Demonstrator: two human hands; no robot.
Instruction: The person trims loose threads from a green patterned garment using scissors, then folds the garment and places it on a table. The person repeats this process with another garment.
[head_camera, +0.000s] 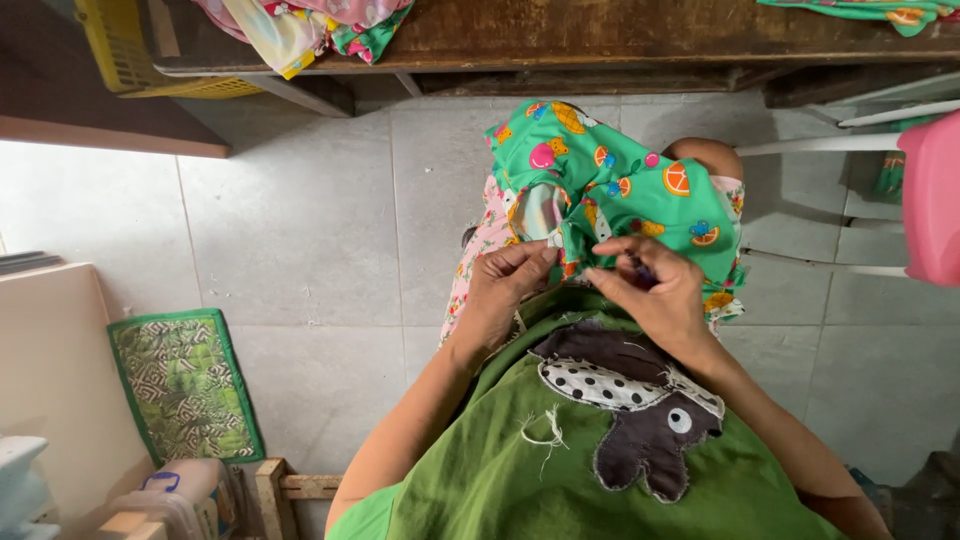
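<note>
**A:** What do you see in the middle of the frame?

**B:** I see a green fruit-print cloth (620, 190) bunched on the lap, just above a green shirt (560, 460) with a brown animal patch (640, 420).

**A:** What are my hands doing?

**B:** The left hand (505, 285) has its fingers (535, 258) pinched shut on the lower edge of the cloth. The right hand (655, 285) has its fingers (625, 250) curled tight on the same edge, just beside the left.

**A:** What else is around?

**B:** A wooden tabletop (600, 35) runs along the top, with more bright cloth (300, 25) at the upper left. A yellow basket (125, 50) sits there too. A green quilted mat (185, 385) leans at the lower left. Grey floor tiles (300, 220) lie below everything.
</note>
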